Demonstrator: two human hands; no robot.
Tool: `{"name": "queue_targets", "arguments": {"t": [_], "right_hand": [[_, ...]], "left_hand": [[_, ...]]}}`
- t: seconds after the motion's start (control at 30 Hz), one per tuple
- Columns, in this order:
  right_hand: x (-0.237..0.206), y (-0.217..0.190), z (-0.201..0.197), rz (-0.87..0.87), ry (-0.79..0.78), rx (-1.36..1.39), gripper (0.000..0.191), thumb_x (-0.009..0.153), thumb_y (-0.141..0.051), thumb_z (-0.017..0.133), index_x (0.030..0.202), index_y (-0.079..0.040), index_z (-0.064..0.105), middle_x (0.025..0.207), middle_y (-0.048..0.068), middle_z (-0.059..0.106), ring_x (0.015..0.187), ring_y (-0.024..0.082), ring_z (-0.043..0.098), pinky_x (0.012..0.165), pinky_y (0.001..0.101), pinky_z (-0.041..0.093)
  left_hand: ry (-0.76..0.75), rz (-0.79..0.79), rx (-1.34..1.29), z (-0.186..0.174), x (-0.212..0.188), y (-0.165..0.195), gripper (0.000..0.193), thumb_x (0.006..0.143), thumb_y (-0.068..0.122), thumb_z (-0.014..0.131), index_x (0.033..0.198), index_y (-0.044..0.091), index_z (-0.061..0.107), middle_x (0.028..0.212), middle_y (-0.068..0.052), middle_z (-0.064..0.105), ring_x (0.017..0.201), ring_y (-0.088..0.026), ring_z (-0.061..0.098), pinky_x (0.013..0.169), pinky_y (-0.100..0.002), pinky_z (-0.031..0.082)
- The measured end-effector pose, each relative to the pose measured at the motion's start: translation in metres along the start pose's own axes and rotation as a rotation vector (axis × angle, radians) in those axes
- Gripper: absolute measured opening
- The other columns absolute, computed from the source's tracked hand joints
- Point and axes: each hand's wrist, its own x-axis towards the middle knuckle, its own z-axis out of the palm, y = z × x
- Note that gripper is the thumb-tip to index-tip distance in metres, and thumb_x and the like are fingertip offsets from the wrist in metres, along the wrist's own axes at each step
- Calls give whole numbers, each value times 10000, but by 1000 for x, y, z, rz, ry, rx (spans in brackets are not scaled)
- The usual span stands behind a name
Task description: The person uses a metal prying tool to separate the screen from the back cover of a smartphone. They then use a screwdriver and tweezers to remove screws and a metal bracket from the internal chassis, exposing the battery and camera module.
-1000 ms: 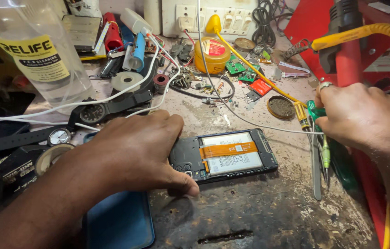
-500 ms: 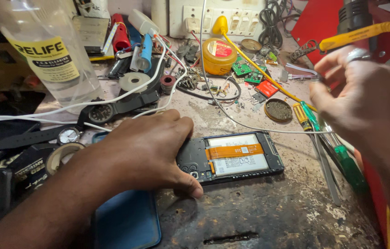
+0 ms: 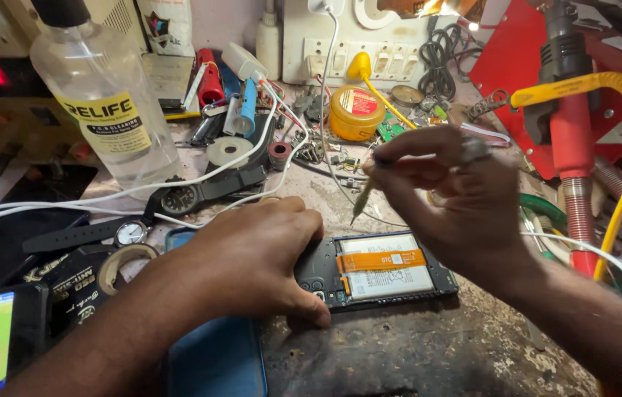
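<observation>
My left hand stays flat, pinning the opened black phone with orange ribbon; my right hand has lifted, pinching a thin metal-tipped tool above it now.

Opened phone lies between hands; bottle behind, left.

Left hand rests flat on left end of opened phone, pinning it to workbench. Right hand above phone pinches slim tool, tip pointing down. Clear bottle rear left.
</observation>
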Motion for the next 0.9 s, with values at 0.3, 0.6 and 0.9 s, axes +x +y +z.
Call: {"name": "queue_targets", "arguments": {"t": [0.3, 0.6, 0.9], "right_hand": [[-1, 17, 23, 40, -174, -124, 606, 913, -74, 774, 1365, -80, 371, 1037, 106, 760, 951, 144, 797, 815, 267, 661], [-5, -4, 17, 260, -195, 283, 621, 917, 35, 716, 1360, -138, 316, 1071, 158, 724, 1033, 220, 788, 896, 316, 665], [-9, 22, 18, 181, -149, 297, 629, 924, 53, 720, 1366, -146, 320, 1105, 157, 717, 1074, 223, 769, 936, 359, 658]], "left_hand": [[-14, -16, 34, 1, 3, -1, 717, 596, 526, 873, 1088, 66, 629, 1129, -130, 625, 1140, -315, 595, 929, -447, 490], [-68, -49, 91, 7, 8, 16, 702, 627, 517, 873, 1061, 14, 647, 1161, -152, 599, 1151, -336, 579, 998, -430, 479], [8, 6, -27, 9, 5, -4, 741, 588, 467, 879, 1158, 61, 634, 1158, -129, 595, 1140, -322, 565, 956, -436, 473]]}}
